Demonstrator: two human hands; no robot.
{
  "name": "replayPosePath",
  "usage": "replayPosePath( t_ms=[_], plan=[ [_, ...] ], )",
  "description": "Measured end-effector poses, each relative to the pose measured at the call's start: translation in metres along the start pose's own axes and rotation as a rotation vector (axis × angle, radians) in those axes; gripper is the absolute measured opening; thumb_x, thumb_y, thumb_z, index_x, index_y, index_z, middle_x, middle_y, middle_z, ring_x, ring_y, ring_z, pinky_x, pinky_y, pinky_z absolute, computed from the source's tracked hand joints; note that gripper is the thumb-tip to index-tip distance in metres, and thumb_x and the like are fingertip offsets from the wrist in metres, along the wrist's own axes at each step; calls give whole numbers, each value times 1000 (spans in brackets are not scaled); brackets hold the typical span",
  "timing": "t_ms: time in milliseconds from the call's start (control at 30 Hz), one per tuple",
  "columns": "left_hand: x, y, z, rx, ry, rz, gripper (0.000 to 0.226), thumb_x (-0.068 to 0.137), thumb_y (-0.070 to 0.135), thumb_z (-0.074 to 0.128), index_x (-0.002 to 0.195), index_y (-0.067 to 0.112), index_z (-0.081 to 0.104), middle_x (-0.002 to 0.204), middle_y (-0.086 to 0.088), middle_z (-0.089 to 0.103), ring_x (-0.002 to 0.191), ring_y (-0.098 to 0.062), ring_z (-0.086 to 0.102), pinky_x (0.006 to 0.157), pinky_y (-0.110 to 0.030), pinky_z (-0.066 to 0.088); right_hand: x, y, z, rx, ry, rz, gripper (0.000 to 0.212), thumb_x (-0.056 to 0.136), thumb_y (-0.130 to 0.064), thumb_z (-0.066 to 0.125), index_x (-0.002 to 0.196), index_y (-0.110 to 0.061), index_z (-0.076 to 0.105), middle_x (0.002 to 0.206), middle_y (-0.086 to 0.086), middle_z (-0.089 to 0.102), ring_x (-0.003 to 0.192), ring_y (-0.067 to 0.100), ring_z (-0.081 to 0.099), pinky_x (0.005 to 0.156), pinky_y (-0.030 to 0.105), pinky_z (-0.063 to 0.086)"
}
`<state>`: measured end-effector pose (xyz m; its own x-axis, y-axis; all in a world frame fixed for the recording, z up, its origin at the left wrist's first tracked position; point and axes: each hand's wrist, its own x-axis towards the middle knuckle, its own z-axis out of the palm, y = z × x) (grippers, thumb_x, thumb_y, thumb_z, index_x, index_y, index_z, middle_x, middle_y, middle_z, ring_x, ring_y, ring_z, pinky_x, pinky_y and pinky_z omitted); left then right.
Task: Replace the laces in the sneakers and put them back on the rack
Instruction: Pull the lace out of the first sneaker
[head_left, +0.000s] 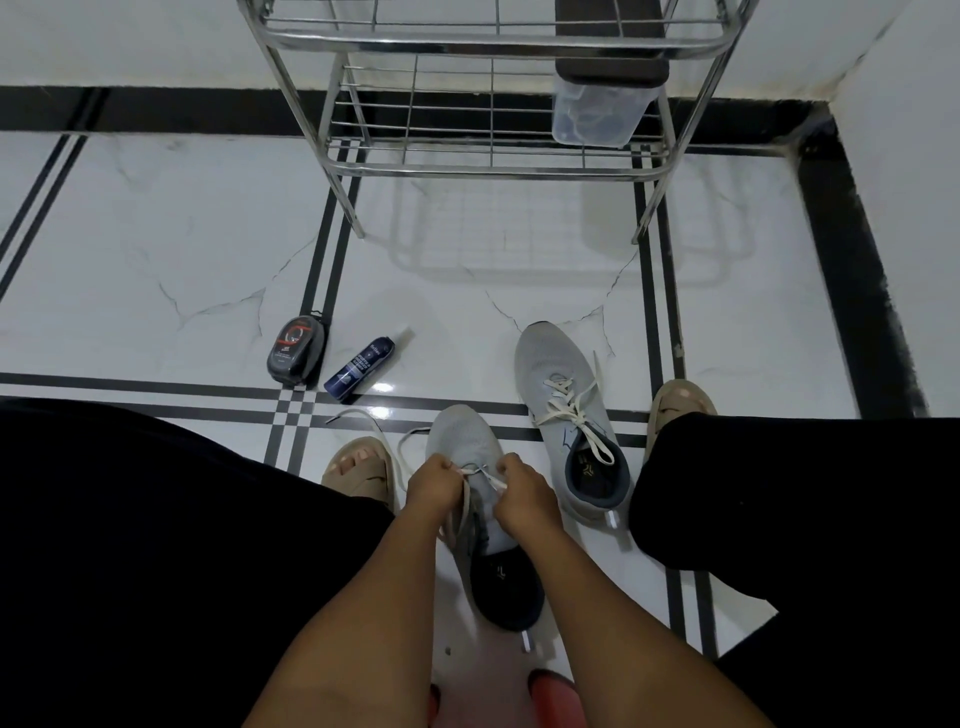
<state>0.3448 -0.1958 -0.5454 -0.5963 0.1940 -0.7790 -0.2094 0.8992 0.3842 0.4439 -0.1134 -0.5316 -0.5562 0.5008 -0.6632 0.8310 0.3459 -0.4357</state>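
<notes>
A: Status on the near sneaker (470, 470)?

B: On the floor (182, 249) between the person's knees, toe pointing away toward the rack (493, 156), heel toward the body. Long axis runs roughly straight out from the person, tilted a bit left at the toe.

A: Hands?

B: Both low on the front eyelets. Left hand (434, 486) pinches a lace (363, 421) strand on the shoe's left side, fingers curled round it. Right hand (522, 493) pinches the short white end at the right side. Neither grip is spread — both closed on lace.

A: Slack?

B: The loose tail loops off to the left over the floor, past the left sandal (361, 470). So the left hand is nearer the free length; my guess is the next pull goes across the shoe's axis, left to right or back.

A: Other shoe?

B: Second sneaker (563, 410) lies just right of the first, same heading, laced with white lace, ends untied. Not on the rack yet.

A: Clutter?

B: Polish case (296, 351) and spray bottle (363, 364) well ahead to the left — clear of the hands. A plastic tub (597, 114) sits on the rack's lower shelf.
</notes>
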Motion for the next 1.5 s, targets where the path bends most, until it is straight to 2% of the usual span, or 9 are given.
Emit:
replayPosePath(
  t_ms=[333, 433, 533, 667, 833, 967, 1067, 1300, 1500],
  plan=[
    [2, 15, -24, -33, 0, -72, 11, 93, 14, 53, 98, 4, 56, 94, -13, 63, 88, -27, 62, 68, -30, 43, 0, 3, -10, 152, -41, 120, 40, 93, -13, 44, 129, -27, 50, 129, 11, 56, 112, 32, 57, 90, 35, 50],
    [1, 36, -42, -481, 108, -81, 17, 96, 8, 45, 86, 6, 58, 73, -6, 58, 61, -16, 57, 58, -26, 48, -2, -1, -12, 79, -5, 84, 36, 94, -22, 47, 130, -23, 44, 129, 10, 52, 114, 32, 55, 86, 36, 49],
    [-15, 63, -54, -958, 160, 59, 16, 96, 13, 43, 94, 9, 59, 92, -7, 64, 78, -18, 58, 61, -26, 49, -4, -7, -12, -65, 122, -85, 35, 98, -30, 42, 132, -26, 45, 131, 9, 46, 118, 33, 50, 87, 37, 43],
    [-27, 69, -59, -587, 343, 147, 48, 103, 25, 36, 148, 9, 32, 151, -8, 35, 138, -24, 35, 111, -38, 31, 2, -9, -8, -259, 45, -294, 40, 93, -14, 48, 129, -31, 54, 128, 5, 42, 117, 31, 44, 95, 38, 43],
    [-28, 20, -32, 93, 56, -162, 36, 98, 10, 41, 131, 1, 51, 133, -17, 53, 121, -29, 53, 92, -30, 47, 16, -8, -3, -361, 26, -387, 32, 91, -12, 51, 119, -25, 59, 122, 5, 44, 116, 30, 42, 90, 36, 40],
    [-40, 10, -9, 156, -244, -166, 51, 88, 33, 49, 133, 8, 50, 133, -15, 53, 120, -30, 53, 88, -32, 47, 25, -8, -6, -372, 35, -406, 16, 91, -12, 53, 103, -19, 60, 115, 5, 48, 109, 26, 45, 85, 37, 43],
    [-37, 13, -3, 176, -216, -110, 71, 63, 47, 58, 127, 15, 54, 127, -12, 56, 115, -29, 55, 93, -35, 48, 30, -11, -9, -36, 61, -218, 8, 87, -12, 62, 82, -19, 64, 101, 3, 60, 96, 24, 57, 78, 34, 48],
    [-36, 6, 6, 366, 64, 76, 28, 85, 25, 58, 109, 11, 63, 113, -11, 64, 107, -29, 61, 83, -31, 47, 38, -11, -12, 577, 137, 83, 21, 86, -17, 70, 72, -24, 55, 93, 4, 69, 91, 22, 65, 86, 36, 53],
    [-29, -4, 3, 388, 48, 54, 28, 92, 18, 46, 112, 9, 64, 117, -14, 64, 109, -31, 60, 86, -34, 47, 38, -44, -83, 884, 595, 17, 10, 91, -22, 59, 82, -25, 55, 84, -1, 71, 81, 18, 69, 76, 37, 57]
  ],
)
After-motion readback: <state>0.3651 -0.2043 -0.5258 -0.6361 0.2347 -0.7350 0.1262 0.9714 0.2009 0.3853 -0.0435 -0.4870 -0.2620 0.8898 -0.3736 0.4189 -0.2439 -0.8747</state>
